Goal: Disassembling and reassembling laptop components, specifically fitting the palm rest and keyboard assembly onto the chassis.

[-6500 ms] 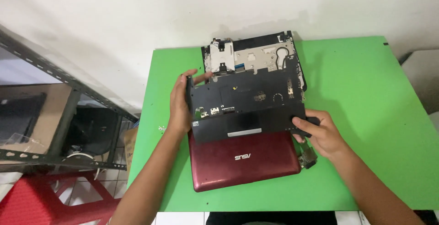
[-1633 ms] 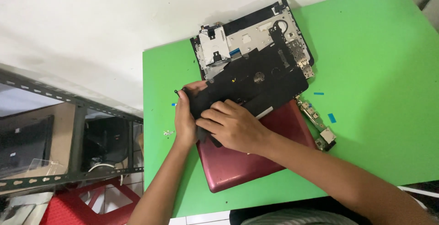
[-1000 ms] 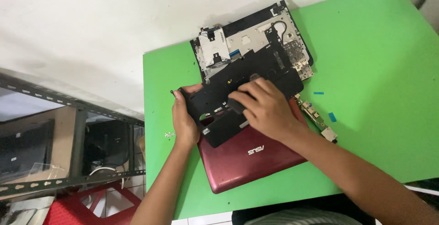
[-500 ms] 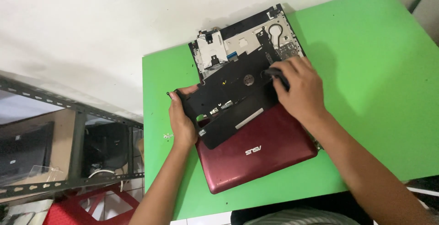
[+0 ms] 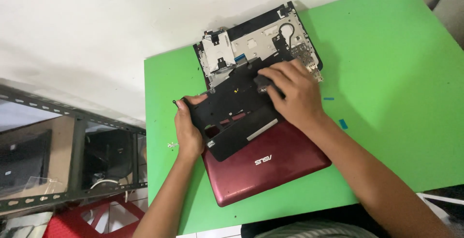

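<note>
A dark red laptop lid lies on the green table. Over it sits a black plastic palmrest frame, tilted. My left hand grips the frame's left edge. My right hand rests on the frame's upper right part, fingers bent onto a small black piece there. Behind them lies the opened laptop base with bare metal plates and a circuit board showing.
The table stands against a white wall. Small blue scraps lie on the table right of the laptop. A metal shelf rack holding dark devices stands to the left, with a red stool below it.
My right hand slid from the frame's lower left up to its upper right part. My left hand kept its grip on the left edge. The frame shifted slightly.
</note>
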